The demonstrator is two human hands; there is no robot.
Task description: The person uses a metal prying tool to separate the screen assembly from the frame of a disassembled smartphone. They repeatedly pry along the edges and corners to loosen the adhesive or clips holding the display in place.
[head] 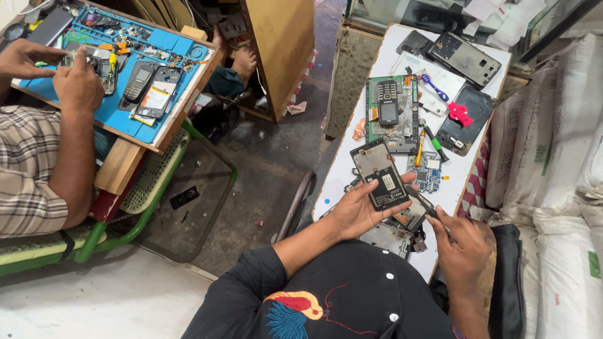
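Observation:
My left hand [359,209] holds an opened phone body [380,173] with a black battery showing, tilted above the white table [336,182]. My right hand [463,243] grips a thin dark tool [425,208] whose tip rests near the phone's lower right edge. Both hands sit over the near end of the table, above loose phone parts [391,233]. My sleeves are black.
Further along the table lie a green mat with a keypad phone [387,103], a blue circuit board [427,171], screwdrivers, a red piece [460,114] and phone backs [465,58]. At left another person's hands [76,78] work on a blue mat [119,107]. White sacks [559,157] stand at right.

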